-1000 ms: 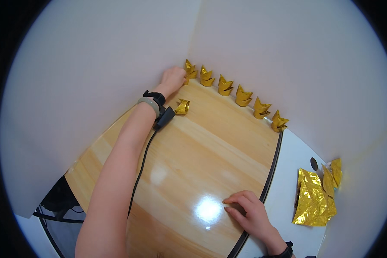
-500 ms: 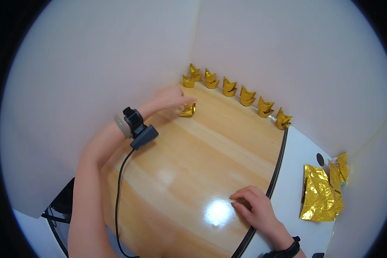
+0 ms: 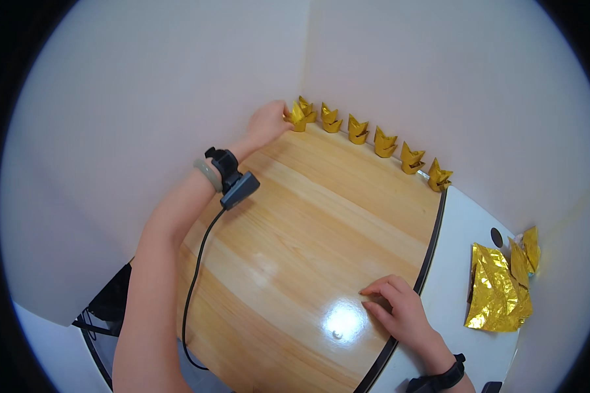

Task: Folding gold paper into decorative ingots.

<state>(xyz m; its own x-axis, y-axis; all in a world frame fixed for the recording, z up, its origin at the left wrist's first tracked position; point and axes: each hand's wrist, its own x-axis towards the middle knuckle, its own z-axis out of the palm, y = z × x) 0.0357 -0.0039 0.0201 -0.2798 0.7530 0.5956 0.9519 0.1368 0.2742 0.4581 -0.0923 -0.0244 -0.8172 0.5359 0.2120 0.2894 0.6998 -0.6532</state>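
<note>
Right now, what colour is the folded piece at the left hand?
The folded piece is shiny gold, best seen in the head view.

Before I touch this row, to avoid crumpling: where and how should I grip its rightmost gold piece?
Likely pinch the gold piece by its rounded lower body, coming from over the wooden tabletop: pointed tips rise above, and the wall stands close behind.
</note>
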